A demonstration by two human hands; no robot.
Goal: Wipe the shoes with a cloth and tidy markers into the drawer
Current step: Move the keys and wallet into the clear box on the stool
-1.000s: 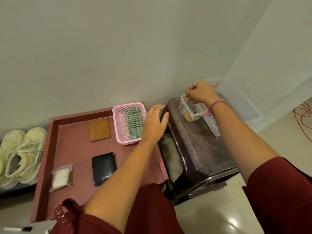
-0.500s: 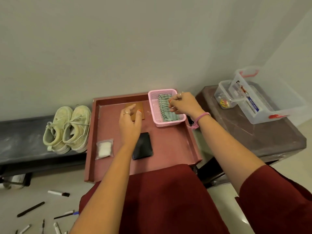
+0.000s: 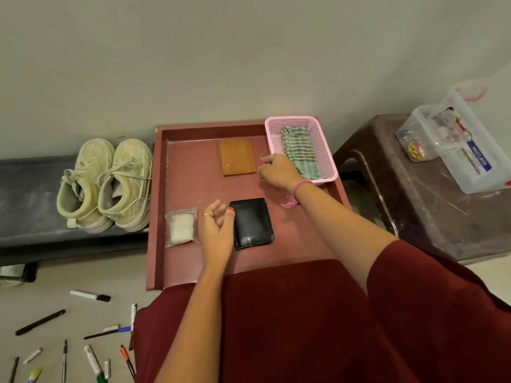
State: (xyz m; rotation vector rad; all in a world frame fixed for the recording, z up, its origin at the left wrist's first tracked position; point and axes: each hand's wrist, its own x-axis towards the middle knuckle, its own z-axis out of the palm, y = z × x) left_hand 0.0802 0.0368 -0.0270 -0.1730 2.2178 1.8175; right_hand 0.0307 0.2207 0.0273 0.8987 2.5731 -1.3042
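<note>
Cloth [image 3: 300, 152], striped green and grey, lay folded inside the pink basket [image 3: 323, 139] at the 1 o'clock corner of the red tray [image 3: 190, 186]. The right hand [image 3: 278, 171] was curled at the basket's near-left edge, fingers bent; whether they pinched the cloth could not be told. The left hand [image 3: 217, 230] rested on the tray with fingers loosely relaxed and apart, thumb touching the black wallet [image 3: 253, 223], the small plastic bag [image 3: 181, 227] just beside it at 9 o'clock. Shoes [image 3: 106, 185], pale and creased, stood paired on the dark bench at 9 o'clock of the tray. Markers [image 3: 90, 295] lay scattered on the floor at 7 o'clock.
</note>
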